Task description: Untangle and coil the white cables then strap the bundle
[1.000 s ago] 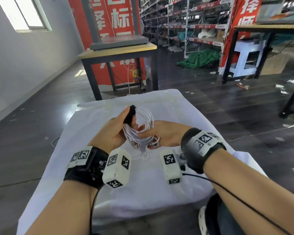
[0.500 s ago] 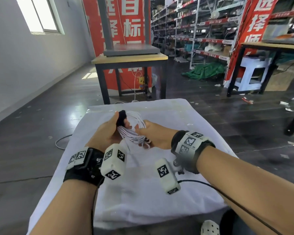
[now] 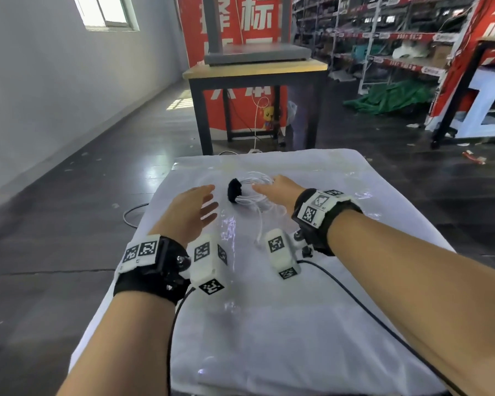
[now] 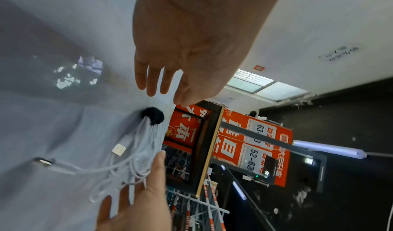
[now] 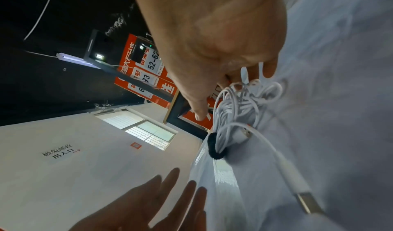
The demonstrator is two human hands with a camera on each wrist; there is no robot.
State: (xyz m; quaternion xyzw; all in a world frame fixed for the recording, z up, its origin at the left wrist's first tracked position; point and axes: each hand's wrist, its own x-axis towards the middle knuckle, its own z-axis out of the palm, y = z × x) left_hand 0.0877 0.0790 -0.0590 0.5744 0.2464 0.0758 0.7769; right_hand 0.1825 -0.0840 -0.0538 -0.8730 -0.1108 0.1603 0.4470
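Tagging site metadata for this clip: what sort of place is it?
Likely a warehouse or stockroom: long metal shelving racks full of goods, red banners with large Chinese characters, and a bare dark floor around a cloth-covered table.

Straight ahead of both hands, past the fingertips, a red banner (image 3: pixel 240 24) carries large white characters; 择 and 标 are readable, the lower row is cut off by a table. In the wrist views, white cards (image 4: pixel 258 157) on the same red backing read "52-62"; the one beside it starts "63-" and, in the right wrist view, shows "73". On the grey wall beyond the left hand (image 3: pixel 189 212), a small sign (image 5: pixel 60 152) reads 出入口 with a red arrow. Behind the right hand (image 3: pixel 277 190), the wristband (image 3: pixel 314 208) bears black-and-white square code tags. Shelf labels are too small to read.
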